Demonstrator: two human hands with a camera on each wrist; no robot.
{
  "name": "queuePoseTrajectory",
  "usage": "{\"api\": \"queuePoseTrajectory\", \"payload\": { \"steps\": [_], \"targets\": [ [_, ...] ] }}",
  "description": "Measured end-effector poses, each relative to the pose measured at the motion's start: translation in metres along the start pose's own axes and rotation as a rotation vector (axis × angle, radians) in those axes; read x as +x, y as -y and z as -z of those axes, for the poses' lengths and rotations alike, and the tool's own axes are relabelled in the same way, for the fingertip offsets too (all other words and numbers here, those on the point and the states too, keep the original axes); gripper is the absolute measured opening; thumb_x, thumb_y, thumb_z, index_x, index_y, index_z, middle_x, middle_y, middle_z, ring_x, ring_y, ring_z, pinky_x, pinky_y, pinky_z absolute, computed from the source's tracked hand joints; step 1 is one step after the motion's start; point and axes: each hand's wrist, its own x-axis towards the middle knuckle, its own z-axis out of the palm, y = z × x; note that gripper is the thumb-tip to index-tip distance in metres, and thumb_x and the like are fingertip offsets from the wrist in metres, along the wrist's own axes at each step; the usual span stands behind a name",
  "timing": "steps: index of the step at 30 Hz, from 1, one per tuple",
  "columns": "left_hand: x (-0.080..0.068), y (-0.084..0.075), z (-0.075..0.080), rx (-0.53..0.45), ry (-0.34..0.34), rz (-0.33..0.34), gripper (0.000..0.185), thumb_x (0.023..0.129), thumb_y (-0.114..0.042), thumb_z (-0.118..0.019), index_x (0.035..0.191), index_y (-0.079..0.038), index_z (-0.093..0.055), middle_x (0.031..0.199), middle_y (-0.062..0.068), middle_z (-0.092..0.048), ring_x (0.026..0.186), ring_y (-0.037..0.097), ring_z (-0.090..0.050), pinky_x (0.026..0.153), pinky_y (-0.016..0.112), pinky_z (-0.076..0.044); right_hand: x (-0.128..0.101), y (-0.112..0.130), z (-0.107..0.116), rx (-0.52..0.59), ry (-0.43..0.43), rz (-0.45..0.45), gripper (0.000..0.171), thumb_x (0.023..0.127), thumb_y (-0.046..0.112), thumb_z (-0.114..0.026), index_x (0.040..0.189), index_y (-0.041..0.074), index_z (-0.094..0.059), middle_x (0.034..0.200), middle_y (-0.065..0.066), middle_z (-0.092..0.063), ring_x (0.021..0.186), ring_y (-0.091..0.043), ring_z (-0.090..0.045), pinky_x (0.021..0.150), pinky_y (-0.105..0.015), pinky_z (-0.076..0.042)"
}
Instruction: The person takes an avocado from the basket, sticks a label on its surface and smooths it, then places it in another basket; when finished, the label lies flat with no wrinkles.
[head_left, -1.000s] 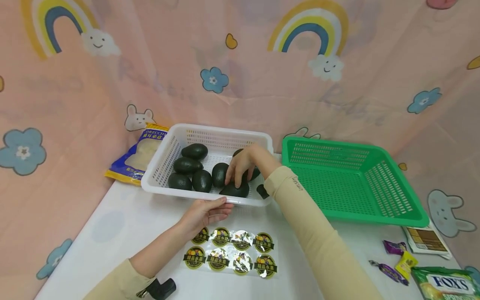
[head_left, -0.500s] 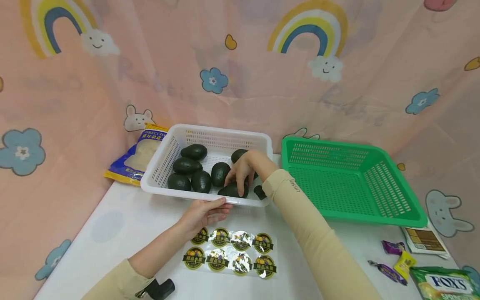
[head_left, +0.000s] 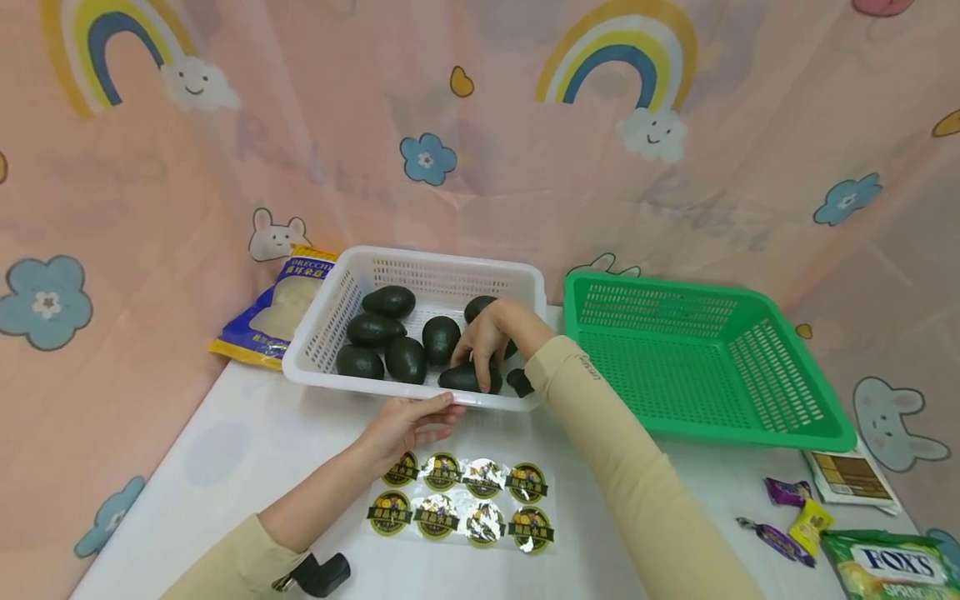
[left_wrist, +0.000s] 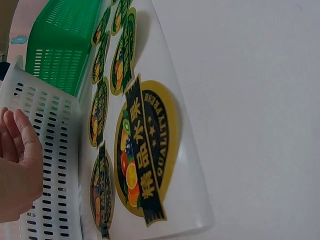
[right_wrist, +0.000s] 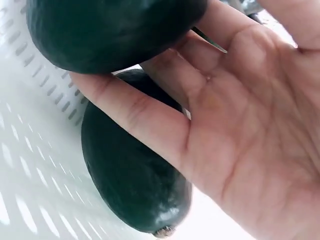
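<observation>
A white basket [head_left: 330,379] holds several dark green avocados. My right hand [head_left: 483,337] reaches into it, and its fingers curl over the front avocado [head_left: 459,380]. The right wrist view shows that avocado [right_wrist: 130,175] under my right hand [right_wrist: 240,125], with a second avocado [right_wrist: 110,25] above the fingers. My left hand [head_left: 408,425] rests with straight fingers against the basket's front rim. In the left wrist view its fingers [left_wrist: 20,160] lie beside the basket wall [left_wrist: 55,150]. A clear sheet of round fruit stickers [head_left: 461,504] [left_wrist: 142,155] lies on the white table below my left hand.
An empty green basket [head_left: 712,358] stands right of the white one. A blue and yellow bag [head_left: 277,308] lies at the back left. Wrapped candies [head_left: 787,517], a candy bag [head_left: 892,567] and a small packet [head_left: 851,479] lie at the right front. A black object [head_left: 322,575] sits near my left sleeve.
My right hand has shifted slightly on the front avocado, which has turned a little in the basket. The left hand stays at the rim.
</observation>
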Motion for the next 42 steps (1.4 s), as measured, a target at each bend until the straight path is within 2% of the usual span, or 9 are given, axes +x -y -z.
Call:
{"api": "queuePoseTrajectory", "payload": {
  "steps": [4, 10, 15, 17, 24, 29, 34, 37, 42],
  "targets": [
    [0.000, 0.000, -0.001, 0.004, -0.002, 0.004, 0.012, 0.095, -0.017, -0.064, 0.095, -0.010, -0.074, 0.092, 0.003, -0.074, 0.089, 0.016, -0.069, 0.086, 0.034, -0.055, -0.017, 0.002, -0.001, -0.027, -0.087, 0.042, 0.073, 0.075, 0.010, -0.084, 0.137, 0.014, -0.047, 0.142, -0.005, -0.039, 0.122, -0.018, -0.049, 0.088, -0.028, -0.052],
    [0.002, 0.000, 0.000, 0.012, -0.008, -0.001, 0.014, 0.094, -0.017, -0.064, 0.100, -0.008, -0.072, 0.092, 0.002, -0.074, 0.090, 0.017, -0.068, 0.088, 0.036, -0.053, -0.058, -0.003, 0.000, -0.079, -0.274, 0.203, 0.069, 0.074, 0.026, -0.085, 0.130, 0.012, -0.048, 0.127, -0.007, -0.048, 0.110, -0.021, -0.053, 0.087, -0.032, -0.052],
    [0.004, -0.001, 0.000, 0.020, -0.013, -0.009, 0.013, 0.095, -0.016, -0.063, 0.100, -0.008, -0.072, 0.091, 0.001, -0.074, 0.090, 0.016, -0.068, 0.092, 0.039, -0.052, -0.095, -0.019, -0.010, -0.078, -0.442, 0.315, 0.087, 0.074, 0.043, -0.082, 0.143, 0.011, -0.039, 0.134, -0.004, -0.049, 0.118, -0.018, -0.050, 0.098, -0.035, -0.043],
    [0.005, -0.001, -0.001, 0.021, -0.019, -0.010, 0.012, 0.095, -0.016, -0.063, 0.098, -0.008, -0.072, 0.091, 0.001, -0.074, 0.090, 0.016, -0.068, 0.092, 0.039, -0.051, -0.109, -0.027, -0.019, -0.019, -0.516, 0.362, 0.094, 0.074, 0.042, -0.083, 0.147, 0.010, -0.034, 0.140, -0.004, -0.047, 0.125, -0.016, -0.046, 0.101, -0.036, -0.042],
    [0.005, 0.001, -0.002, 0.015, -0.026, -0.007, 0.011, 0.095, -0.015, -0.063, 0.094, -0.011, -0.073, 0.091, 0.002, -0.074, 0.090, 0.017, -0.068, 0.096, 0.043, -0.048, -0.139, -0.056, -0.077, 0.251, -0.704, 0.640, 0.067, 0.078, 0.014, -0.081, 0.133, 0.008, -0.044, 0.130, -0.010, -0.051, 0.117, -0.023, -0.052, 0.089, -0.041, -0.053],
    [0.005, 0.000, -0.001, 0.032, -0.033, -0.020, 0.011, 0.095, -0.016, -0.063, 0.095, -0.010, -0.072, 0.092, 0.002, -0.074, 0.091, 0.018, -0.068, 0.098, 0.046, -0.047, -0.144, -0.075, -0.131, 0.385, -0.781, 0.704, 0.074, 0.078, 0.007, -0.081, 0.140, 0.012, -0.042, 0.136, -0.012, -0.046, 0.114, -0.029, -0.056, 0.089, -0.042, -0.053],
    [0.004, 0.001, 0.000, 0.073, -0.048, -0.035, 0.021, 0.095, -0.019, -0.064, 0.106, -0.002, -0.070, 0.094, 0.001, -0.074, 0.094, 0.018, -0.067, 0.098, 0.045, -0.047, -0.135, -0.097, -0.184, 0.408, -0.887, 0.698, 0.066, 0.073, 0.010, -0.086, 0.131, 0.014, -0.056, 0.128, -0.005, -0.059, 0.109, -0.026, -0.060, 0.085, -0.040, -0.054],
    [0.003, 0.002, -0.001, 0.088, -0.053, -0.038, 0.026, 0.095, -0.020, -0.064, 0.110, 0.002, -0.069, 0.094, 0.001, -0.074, 0.094, 0.018, -0.067, 0.097, 0.044, -0.048, -0.127, -0.111, -0.214, 0.392, -0.964, 0.616, 0.066, 0.070, 0.020, -0.090, 0.128, 0.020, -0.059, 0.125, 0.001, -0.062, 0.112, -0.022, -0.058, 0.086, -0.037, -0.053],
    [0.003, 0.002, -0.003, 0.086, -0.056, -0.045, 0.019, 0.096, -0.021, -0.064, 0.104, -0.005, -0.071, 0.093, 0.000, -0.074, 0.094, 0.018, -0.067, 0.097, 0.044, -0.048, -0.107, -0.137, -0.248, 0.356, -1.094, 0.412, 0.068, 0.066, 0.037, -0.091, 0.125, 0.026, -0.059, 0.122, 0.007, -0.061, 0.109, -0.016, -0.057, 0.086, -0.034, -0.051]
  ]
}}
